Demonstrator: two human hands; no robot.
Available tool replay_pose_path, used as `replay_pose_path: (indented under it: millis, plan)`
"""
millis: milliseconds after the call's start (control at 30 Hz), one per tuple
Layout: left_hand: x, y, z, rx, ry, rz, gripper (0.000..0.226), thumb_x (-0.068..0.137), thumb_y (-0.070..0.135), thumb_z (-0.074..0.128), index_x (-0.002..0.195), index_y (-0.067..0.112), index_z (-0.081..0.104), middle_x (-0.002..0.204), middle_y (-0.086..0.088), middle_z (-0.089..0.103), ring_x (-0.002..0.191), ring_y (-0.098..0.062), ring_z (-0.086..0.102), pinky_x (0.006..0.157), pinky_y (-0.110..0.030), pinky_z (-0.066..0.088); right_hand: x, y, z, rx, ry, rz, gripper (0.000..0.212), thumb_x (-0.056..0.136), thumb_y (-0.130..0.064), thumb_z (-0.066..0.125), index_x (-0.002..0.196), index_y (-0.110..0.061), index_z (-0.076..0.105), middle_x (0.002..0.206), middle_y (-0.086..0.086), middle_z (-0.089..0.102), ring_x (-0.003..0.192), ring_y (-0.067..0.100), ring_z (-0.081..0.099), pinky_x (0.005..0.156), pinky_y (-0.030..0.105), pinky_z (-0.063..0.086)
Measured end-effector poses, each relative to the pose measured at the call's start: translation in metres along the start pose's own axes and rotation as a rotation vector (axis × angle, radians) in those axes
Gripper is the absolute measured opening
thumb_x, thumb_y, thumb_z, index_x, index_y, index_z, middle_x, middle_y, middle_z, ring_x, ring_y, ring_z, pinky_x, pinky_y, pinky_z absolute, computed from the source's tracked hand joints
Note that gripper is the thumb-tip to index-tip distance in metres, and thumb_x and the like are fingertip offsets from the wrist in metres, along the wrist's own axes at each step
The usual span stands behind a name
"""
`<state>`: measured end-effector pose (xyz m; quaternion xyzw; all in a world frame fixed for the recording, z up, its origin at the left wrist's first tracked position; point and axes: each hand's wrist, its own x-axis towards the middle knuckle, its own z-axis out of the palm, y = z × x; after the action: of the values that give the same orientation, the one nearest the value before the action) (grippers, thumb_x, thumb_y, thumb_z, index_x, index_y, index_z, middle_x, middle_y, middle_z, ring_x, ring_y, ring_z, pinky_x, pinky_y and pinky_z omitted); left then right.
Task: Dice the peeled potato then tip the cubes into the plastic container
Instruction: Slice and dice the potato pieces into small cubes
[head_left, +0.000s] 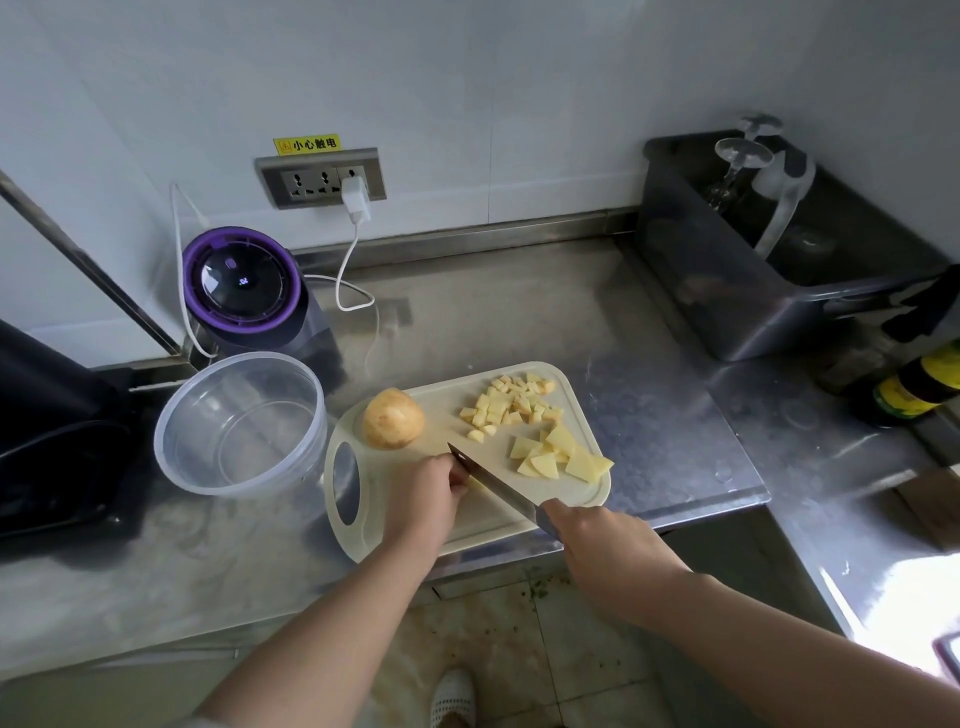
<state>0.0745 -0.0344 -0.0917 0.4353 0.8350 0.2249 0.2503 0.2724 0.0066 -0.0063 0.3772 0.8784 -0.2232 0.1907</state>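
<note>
on the steel surface (519, 312), at its near edge: a pale board (566, 493), handle hole to the left. on the board's far left: a whole round potato (393, 418), apart from the cut pieces. on its far right: a heap of small cubes (511, 405). just near of the heap: a few bigger flat slices (561, 457), lying at the board's right edge.

right hand (597, 540): enters from the near right, fingers wrapped tight round the handle of a knife (498, 486), handle hidden inside the grip. blade: slants from near right to far left across the middle of the board, tip just near of the potato.

left hand (421, 493): rests on the board's near left, just beside the blade close to its tip, fingers curled downward. cannot tell if gripping a piece or nothing; underside hidden.

left of the board, just beside it: the clear container (197, 470), upright, lidless.

beyond the container, by the wall: a purple-rimmed appliance (241, 283), with a white cable up to a charger (356, 200) plugged into the socket (311, 179). far right: a grey tub (727, 301) with upturned glasses inside. at the right edge: a dark bottle (919, 387) with a yellow label. below the surface's near edge: a tiled floor (519, 649) and a white shoe (452, 696).
</note>
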Motion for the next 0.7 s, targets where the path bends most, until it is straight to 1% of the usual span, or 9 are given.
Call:
replay_pose_path:
  millis: [100, 167, 233, 333, 467, 567, 633, 700]
  plan:
    - [-0.0001, -0.0008, -0.0002, 0.019, 0.008, 0.008, 0.012, 0.087, 0.015, 0.067, 0.098, 0.015, 0.069, 0.098, -0.001, 0.072, 0.092, -0.019, 0.064, 0.086, -0.033, 0.050, 0.0002, 0.0006, -0.0025, -0.010, -0.012, -0.012, 0.044, 0.095, -0.001, 0.036, 0.132, -0.023, 0.037, 0.101, 0.002, 0.060, 0.083, 0.021, 0.063, 0.072, 0.035, 0.054]
    - [-0.0004, -0.0012, 0.0000, 0.031, 0.017, 0.017, 0.012, 0.087, 0.016, 0.067, 0.099, 0.015, 0.070, 0.098, 0.000, 0.072, 0.092, -0.018, 0.064, 0.086, -0.032, 0.050, 0.0007, 0.0006, -0.0037, -0.005, -0.026, -0.017, 0.044, 0.095, -0.001, 0.037, 0.133, -0.023, 0.038, 0.103, 0.002, 0.061, 0.085, 0.020, 0.063, 0.074, 0.035, 0.056]
    - [-0.0007, -0.0014, 0.0001, 0.036, 0.025, 0.024, 0.012, 0.087, 0.017, 0.067, 0.099, 0.016, 0.070, 0.098, 0.001, 0.072, 0.092, -0.017, 0.064, 0.086, -0.032, 0.050, 0.0015, 0.0005, -0.0037, -0.001, -0.037, -0.021, 0.046, 0.096, -0.001, 0.038, 0.136, -0.024, 0.036, 0.106, 0.001, 0.061, 0.087, 0.018, 0.064, 0.075, 0.033, 0.057]
    - [-0.0011, -0.0004, -0.0010, 0.061, 0.026, 0.037, 0.011, 0.087, 0.018, 0.067, 0.098, 0.017, 0.070, 0.097, 0.002, 0.072, 0.091, -0.016, 0.065, 0.087, -0.031, 0.050, 0.0027, 0.0000, -0.0002, 0.001, -0.051, -0.017, 0.050, 0.095, 0.001, 0.039, 0.138, -0.024, 0.034, 0.105, 0.002, 0.061, 0.088, 0.018, 0.063, 0.075, 0.031, 0.057]
    - [-0.0021, 0.0014, -0.0032, 0.076, 0.019, 0.053, 0.012, 0.087, 0.018, 0.066, 0.098, 0.018, 0.071, 0.097, 0.003, 0.072, 0.092, -0.014, 0.065, 0.087, -0.030, 0.051, 0.0055, 0.0011, 0.0040, 0.005, -0.054, 0.009, 0.046, 0.096, -0.003, 0.042, 0.135, -0.027, 0.034, 0.101, 0.001, 0.060, 0.086, 0.015, 0.061, 0.072, 0.027, 0.054]
    - [-0.0023, 0.0019, -0.0049, 0.073, 0.018, 0.048, 0.012, 0.088, 0.018, 0.066, 0.099, 0.017, 0.070, 0.097, 0.003, 0.071, 0.091, -0.015, 0.064, 0.086, -0.029, 0.050, 0.0041, 0.0047, 0.0046, 0.002, -0.032, 0.037, 0.041, 0.094, -0.003, 0.043, 0.126, -0.027, 0.037, 0.094, 0.001, 0.060, 0.080, 0.015, 0.062, 0.071, 0.030, 0.057]
    - [-0.0024, 0.0034, -0.0064, 0.066, 0.000, 0.036, 0.012, 0.088, 0.018, 0.066, 0.099, 0.016, 0.069, 0.098, 0.001, 0.071, 0.092, -0.016, 0.063, 0.086, -0.029, 0.050, 0.0009, 0.0068, 0.0035, 0.003, 0.011, 0.039, 0.038, 0.094, -0.002, 0.043, 0.124, -0.025, 0.038, 0.094, 0.002, 0.061, 0.078, 0.018, 0.064, 0.070, 0.033, 0.058]
    - [-0.0012, 0.0039, -0.0080, 0.058, -0.025, 0.023, 0.010, 0.088, 0.015, 0.065, 0.098, 0.016, 0.067, 0.099, 0.001, 0.069, 0.092, -0.015, 0.062, 0.085, -0.027, 0.050, -0.0021, 0.0098, 0.0016, 0.015, 0.070, 0.035, 0.031, 0.097, -0.007, 0.041, 0.123, -0.024, 0.037, 0.095, 0.003, 0.063, 0.078, 0.021, 0.065, 0.072, 0.036, 0.058]
